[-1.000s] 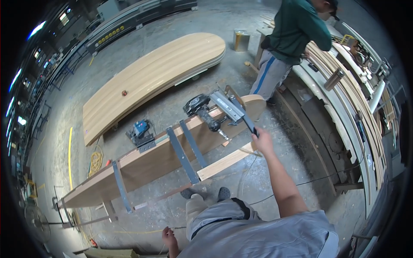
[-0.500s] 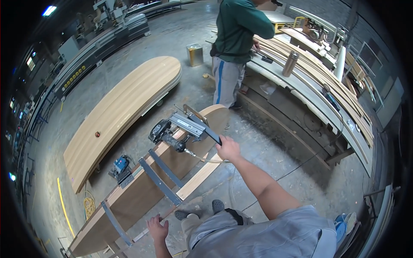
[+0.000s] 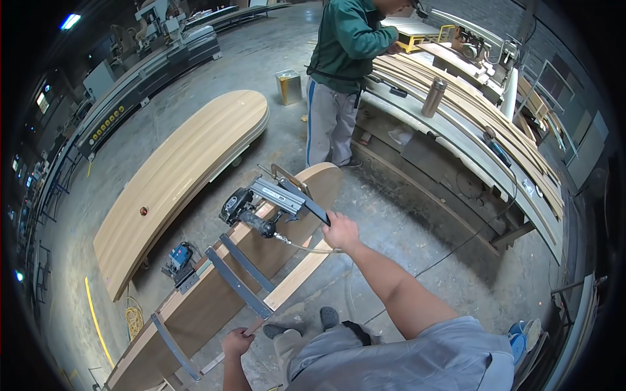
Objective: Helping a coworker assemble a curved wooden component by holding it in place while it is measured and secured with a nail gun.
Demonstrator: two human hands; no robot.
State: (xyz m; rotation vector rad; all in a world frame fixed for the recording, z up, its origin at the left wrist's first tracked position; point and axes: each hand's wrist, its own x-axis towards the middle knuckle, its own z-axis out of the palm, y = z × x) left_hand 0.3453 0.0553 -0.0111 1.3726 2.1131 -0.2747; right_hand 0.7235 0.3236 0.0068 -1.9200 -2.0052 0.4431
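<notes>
Fingers of my right hand [image 3: 343, 232]: wrapped around the black end of a silver-and-black pneumatic nail gun [image 3: 261, 207], pale air hose [image 3: 306, 247] attached. Nail gun: seen over the upper edge of a long brown wooden panel [image 3: 222, 306] with a rounded end, beside a metal clamp [image 3: 279, 172]; contact with the edge, cannot tell. Fingers of my left hand [image 3: 236, 343]: curled, where half a second ago they were spread; now seen against a narrow reddish-brown strip [image 3: 259, 322], pinching or merely in front of it, cannot tell. Consequence, as I judge it: the gun's steadying falls to my right hand alone. Also listed: two dark grey curved straps [image 3: 238, 285] across the panel, one pale straight board [image 3: 297, 281] at their near ends, one blue-and-black power tool [image 3: 180, 257] by the panel's far side.
</notes>
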